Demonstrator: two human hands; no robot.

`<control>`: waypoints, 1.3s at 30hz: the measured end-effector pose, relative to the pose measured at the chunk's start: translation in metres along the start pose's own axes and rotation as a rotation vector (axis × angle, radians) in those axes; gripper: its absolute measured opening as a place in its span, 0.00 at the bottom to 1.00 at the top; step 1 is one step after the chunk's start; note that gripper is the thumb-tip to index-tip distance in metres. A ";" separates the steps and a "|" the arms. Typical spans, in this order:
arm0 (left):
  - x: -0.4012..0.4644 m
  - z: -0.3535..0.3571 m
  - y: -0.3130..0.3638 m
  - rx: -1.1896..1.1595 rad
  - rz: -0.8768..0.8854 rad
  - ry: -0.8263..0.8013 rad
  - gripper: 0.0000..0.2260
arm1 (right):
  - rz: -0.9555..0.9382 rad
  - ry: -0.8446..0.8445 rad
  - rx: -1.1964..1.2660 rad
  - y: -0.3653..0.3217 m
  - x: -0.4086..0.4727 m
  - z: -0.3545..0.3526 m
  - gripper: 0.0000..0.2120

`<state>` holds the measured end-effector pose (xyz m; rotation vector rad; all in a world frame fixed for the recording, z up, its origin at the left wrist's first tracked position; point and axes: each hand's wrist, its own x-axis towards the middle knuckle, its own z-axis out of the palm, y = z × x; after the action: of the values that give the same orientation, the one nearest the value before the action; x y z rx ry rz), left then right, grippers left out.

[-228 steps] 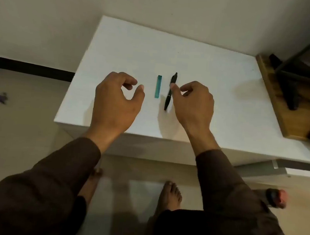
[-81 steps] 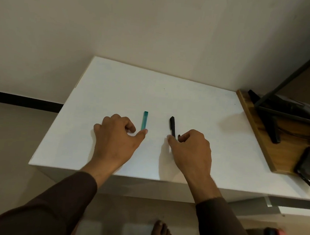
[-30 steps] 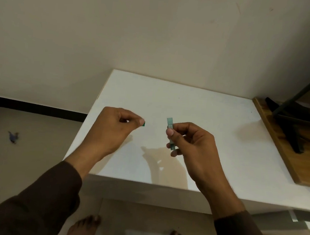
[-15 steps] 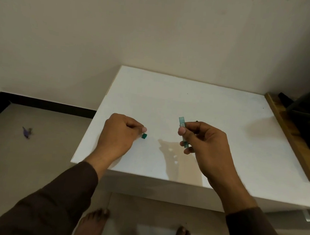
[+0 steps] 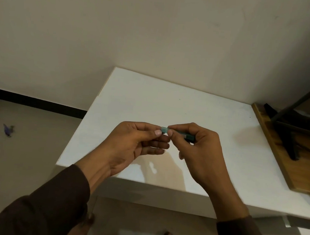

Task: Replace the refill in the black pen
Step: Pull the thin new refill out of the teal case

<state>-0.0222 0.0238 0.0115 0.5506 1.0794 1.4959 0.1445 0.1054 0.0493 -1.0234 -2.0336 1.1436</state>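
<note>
Above the front edge of a white table (image 5: 170,103), the left hand (image 5: 129,145) and right hand (image 5: 199,150) together pinch a teal refill case (image 5: 165,130) between fingertips.

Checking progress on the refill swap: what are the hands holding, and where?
Both hold the teal refill case above the table: left hand pinches its left end, right hand wraps the rest.

Teal refill case (image 5: 169,131) held level between both hands.

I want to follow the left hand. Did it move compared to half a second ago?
Yes. The left hand moved rightward over the white table, meeting the right hand at the teal case.
</note>
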 end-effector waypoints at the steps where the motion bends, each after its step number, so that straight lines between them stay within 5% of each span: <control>1: 0.000 0.000 0.000 -0.004 -0.003 -0.009 0.12 | -0.009 0.004 -0.007 -0.001 0.000 -0.001 0.04; 21: -0.003 0.002 0.003 0.064 -0.093 -0.119 0.14 | 0.030 -0.034 0.078 -0.004 0.000 -0.012 0.02; 39: -0.002 -0.001 0.008 0.011 0.003 -0.017 0.14 | 0.048 -0.047 0.096 -0.003 0.000 -0.018 0.05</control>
<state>-0.0264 0.0222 0.0186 0.5719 1.0752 1.4863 0.1574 0.1126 0.0604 -1.0118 -1.9793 1.2887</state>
